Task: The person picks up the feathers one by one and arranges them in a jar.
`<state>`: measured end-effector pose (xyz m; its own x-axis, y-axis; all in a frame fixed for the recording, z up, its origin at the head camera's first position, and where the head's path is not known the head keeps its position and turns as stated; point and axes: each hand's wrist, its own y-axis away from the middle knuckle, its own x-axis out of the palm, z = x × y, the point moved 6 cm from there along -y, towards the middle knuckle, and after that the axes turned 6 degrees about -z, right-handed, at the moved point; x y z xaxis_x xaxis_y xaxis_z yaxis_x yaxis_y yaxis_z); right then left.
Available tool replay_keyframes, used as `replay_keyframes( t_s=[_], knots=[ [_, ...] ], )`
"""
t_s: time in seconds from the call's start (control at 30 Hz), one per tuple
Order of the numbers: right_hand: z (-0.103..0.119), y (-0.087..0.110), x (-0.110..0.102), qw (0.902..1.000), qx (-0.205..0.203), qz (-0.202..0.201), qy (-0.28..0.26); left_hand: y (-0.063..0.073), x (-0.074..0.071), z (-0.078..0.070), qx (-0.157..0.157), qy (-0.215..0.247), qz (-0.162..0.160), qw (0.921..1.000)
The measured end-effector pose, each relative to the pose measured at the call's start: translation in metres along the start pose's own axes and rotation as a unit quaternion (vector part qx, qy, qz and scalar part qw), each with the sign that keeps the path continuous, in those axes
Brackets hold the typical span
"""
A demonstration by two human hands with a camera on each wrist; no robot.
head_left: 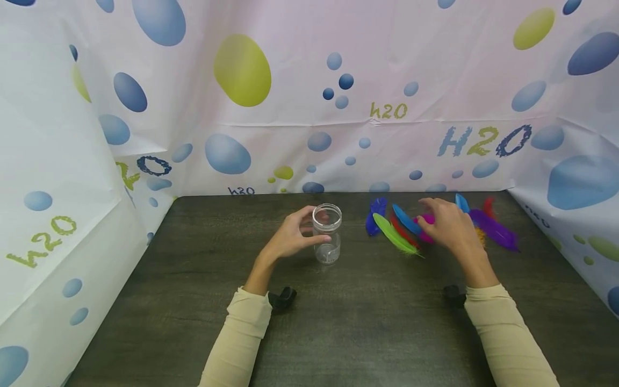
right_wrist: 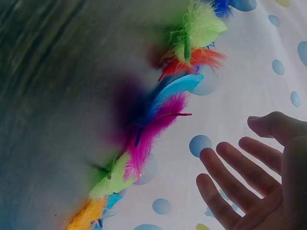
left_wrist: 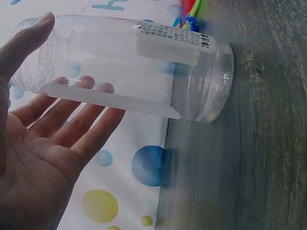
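A clear, ribbed-neck jar (head_left: 327, 242) stands upright near the middle of the table, without a lid. My left hand (head_left: 290, 235) holds it from the left near its neck, thumb in front and fingers behind. In the left wrist view, the jar (left_wrist: 115, 62) carries a printed label (left_wrist: 175, 37). Over a row of coloured feathers hovers my right hand (head_left: 450, 223), fingers apart and nothing in them. Beside it lie a green feather (head_left: 394, 234), a light blue feather (head_left: 405, 217) and a magenta feather (right_wrist: 148, 139). The hand partly hides the feathers beneath it in the head view.
Dark blue feathers (head_left: 375, 216) lie at the row's left end; a purple feather (head_left: 495, 231) and a red feather (head_left: 489, 207) lie at its right. The dark wooden table (head_left: 217, 322) meets a white sheet (head_left: 290, 113) with printed drops at its back and sides.
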<state>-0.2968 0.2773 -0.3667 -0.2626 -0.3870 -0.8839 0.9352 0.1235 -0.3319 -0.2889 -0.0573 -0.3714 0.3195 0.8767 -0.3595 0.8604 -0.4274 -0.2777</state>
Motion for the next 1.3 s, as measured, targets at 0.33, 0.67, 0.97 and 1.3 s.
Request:
replay_keyframes(
  t_s=[0.33, 0.67, 0.97, 1.3],
  knots=[
    [0.006, -0.002, -0.002, 0.9999, -0.012, -0.009, -0.002, -0.002, -0.001, -0.003, 0.000, -0.008, 0.016, 0.9998],
    [0.006, -0.003, -0.001, 0.9998, -0.014, -0.015, -0.004, -0.004, 0.003, -0.004, -0.001, 0.003, 0.024, 0.9997],
    [0.009, -0.002, 0.001, 0.9996, -0.019, -0.019, -0.006, -0.007, 0.008, -0.004, -0.001, -0.004, 0.029, 0.9996],
    [0.013, -0.006, 0.000, 0.9996, -0.019, -0.022, -0.004, -0.011, 0.011, -0.004, 0.002, -0.005, 0.040, 0.9992]
  ],
)
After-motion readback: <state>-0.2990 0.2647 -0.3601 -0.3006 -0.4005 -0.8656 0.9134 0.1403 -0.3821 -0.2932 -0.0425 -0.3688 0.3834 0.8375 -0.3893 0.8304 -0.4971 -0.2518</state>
